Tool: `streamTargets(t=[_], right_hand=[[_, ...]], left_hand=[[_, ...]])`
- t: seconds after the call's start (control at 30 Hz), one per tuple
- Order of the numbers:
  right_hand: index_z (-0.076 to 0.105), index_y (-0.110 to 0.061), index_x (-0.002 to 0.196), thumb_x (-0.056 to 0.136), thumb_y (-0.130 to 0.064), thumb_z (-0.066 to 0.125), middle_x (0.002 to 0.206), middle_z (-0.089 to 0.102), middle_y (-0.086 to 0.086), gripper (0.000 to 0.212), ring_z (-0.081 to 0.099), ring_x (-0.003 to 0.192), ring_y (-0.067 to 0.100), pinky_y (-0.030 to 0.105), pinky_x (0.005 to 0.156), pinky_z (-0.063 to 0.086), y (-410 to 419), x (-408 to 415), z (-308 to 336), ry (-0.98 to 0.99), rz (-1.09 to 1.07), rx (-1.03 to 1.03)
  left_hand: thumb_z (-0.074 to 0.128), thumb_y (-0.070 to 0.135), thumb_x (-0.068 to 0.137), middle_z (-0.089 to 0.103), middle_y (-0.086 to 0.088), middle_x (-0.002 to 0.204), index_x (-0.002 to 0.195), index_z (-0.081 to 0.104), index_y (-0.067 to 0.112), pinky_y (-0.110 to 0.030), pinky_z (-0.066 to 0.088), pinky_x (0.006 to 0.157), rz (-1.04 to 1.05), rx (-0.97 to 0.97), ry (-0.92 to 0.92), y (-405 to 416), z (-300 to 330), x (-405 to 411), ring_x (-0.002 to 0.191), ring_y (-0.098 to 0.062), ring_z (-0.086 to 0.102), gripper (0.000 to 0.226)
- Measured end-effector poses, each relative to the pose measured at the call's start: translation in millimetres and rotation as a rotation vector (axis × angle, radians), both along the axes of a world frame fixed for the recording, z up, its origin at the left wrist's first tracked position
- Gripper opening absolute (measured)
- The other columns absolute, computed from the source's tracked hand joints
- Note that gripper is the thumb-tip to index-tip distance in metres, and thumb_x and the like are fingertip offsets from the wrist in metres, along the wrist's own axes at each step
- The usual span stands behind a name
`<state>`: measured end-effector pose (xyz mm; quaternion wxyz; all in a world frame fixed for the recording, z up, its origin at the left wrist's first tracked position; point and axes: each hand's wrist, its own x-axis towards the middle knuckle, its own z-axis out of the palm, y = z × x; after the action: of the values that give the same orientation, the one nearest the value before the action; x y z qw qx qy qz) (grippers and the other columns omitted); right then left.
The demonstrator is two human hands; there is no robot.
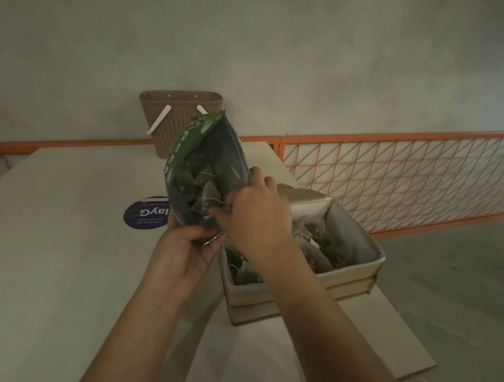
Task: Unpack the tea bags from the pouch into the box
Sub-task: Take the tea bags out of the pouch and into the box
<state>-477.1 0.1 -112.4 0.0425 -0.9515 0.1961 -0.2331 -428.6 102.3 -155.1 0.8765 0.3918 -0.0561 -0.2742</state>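
Right hand (pixel 254 211) pinches a tea bag (pixel 208 198) at pouch (pixel 208 171) mouth, left hand (pixel 183 245) grips pouch; next, lift it into box (pixel 354 279).

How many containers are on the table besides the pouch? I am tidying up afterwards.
2. The box, already holding tea bags, sits at the table's right edge below the right hand. The brown basket stands at the far edge against the wall, behind the pouch.

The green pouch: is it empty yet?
Not empty. Pyramid tea bags show inside the open pouch; the right hand pinches one.
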Motion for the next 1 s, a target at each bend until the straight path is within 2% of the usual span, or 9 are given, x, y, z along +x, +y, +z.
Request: streamTargets(t=[0.07,0.17,0.27,0.4,0.57,0.63,0.73,0.87,1.0], right_hand=[[0.069,-0.022,0.113,0.092,-0.047,0.057,0.119,0.048,0.003,0.035,0.047,0.109,0.023,0.038,0.083,0.047,2,6,-1,-0.012,-0.022,-0.017],[0.075,-0.028,0.102,0.092,-0.039,0.061,0.105,0.056,-0.003,0.021,0.054,0.096,0.017,0.032,0.074,0.052,-1,4,-4,-0.240,0.031,0.096],[0.076,-0.025,0.094,0.089,-0.035,0.066,0.098,0.066,-0.006,0.016,0.061,0.085,0.009,0.027,0.072,0.055,-14,-7,4,-0.475,0.114,0.327],[0.072,-0.020,0.099,0.091,-0.034,0.062,0.095,0.069,-0.012,0.018,0.058,0.081,-0.006,0.008,0.070,0.045,-34,-35,26,-0.558,0.134,0.543],[0.063,-0.017,0.097,0.095,-0.030,0.058,0.088,0.071,-0.008,0.014,0.069,0.074,0.006,0.027,0.067,0.059,-66,-60,31,-0.651,0.138,0.730],[0.061,-0.016,0.098,0.097,-0.027,0.056,0.089,0.072,-0.005,0.012,0.070,0.075,0.006,0.028,0.068,0.059,-81,-67,20,-0.623,0.119,0.730],[0.062,-0.020,0.098,0.098,-0.025,0.054,0.086,0.069,-0.008,0.010,0.065,0.071,0.000,0.015,0.062,0.052,-95,-76,-7,-0.509,0.039,0.630],[0.068,-0.022,0.106,0.097,-0.035,0.054,0.096,0.065,-0.010,0.022,0.062,0.085,0.006,0.016,0.069,0.046,-103,-77,-38,-0.128,-0.018,0.459],[0.067,-0.023,0.102,0.099,-0.040,0.047,0.077,0.062,-0.011,0.026,0.058,0.069,0.004,0.018,0.061,0.042,-99,-77,-34,0.168,-0.012,0.451]], left_hand=[[0.034,-0.022,0.085,0.071,-0.014,0.115,0.145,0.047,0.012,-0.036,0.057,0.083,0.006,0.007,0.004,0,-1,2,0.081,-0.018,0.075,0.070],[0.036,-0.023,0.079,0.065,-0.017,0.131,0.146,0.047,0.014,-0.032,0.063,0.068,-0.002,-0.030,0.018,0,-2,5,0.092,-0.022,0.076,0.077],[0.044,-0.019,0.066,0.062,-0.017,0.135,0.147,0.046,0.017,-0.035,0.063,0.074,-0.024,-0.086,0.021,-1,-1,6,0.107,-0.030,0.072,0.089],[0.045,-0.018,0.063,0.058,-0.018,0.139,0.148,0.044,0.018,-0.036,0.063,0.077,-0.034,-0.117,0.034,-1,-1,6,0.112,-0.035,0.069,0.092],[0.048,-0.017,0.064,0.055,-0.018,0.142,0.146,0.046,0.021,-0.036,0.063,0.078,-0.028,-0.128,0.049,-3,-2,7,0.114,-0.034,0.067,0.090],[0.048,-0.017,0.065,0.056,-0.017,0.141,0.145,0.048,0.022,-0.036,0.062,0.079,-0.025,-0.138,0.045,-3,-3,7,0.113,-0.033,0.069,0.089],[0.047,-0.017,0.065,0.057,-0.017,0.140,0.146,0.047,0.022,-0.035,0.062,0.077,-0.030,-0.135,0.032,-4,-4,7,0.110,-0.032,0.070,0.090],[0.048,-0.016,0.065,0.057,-0.017,0.139,0.145,0.047,0.022,-0.035,0.062,0.077,-0.014,-0.126,0.041,-3,-2,6,0.106,-0.031,0.072,0.090],[0.048,-0.016,0.065,0.057,-0.018,0.138,0.145,0.048,0.022,-0.035,0.062,0.076,-0.014,-0.117,0.055,-2,0,5,0.109,-0.033,0.071,0.088]])
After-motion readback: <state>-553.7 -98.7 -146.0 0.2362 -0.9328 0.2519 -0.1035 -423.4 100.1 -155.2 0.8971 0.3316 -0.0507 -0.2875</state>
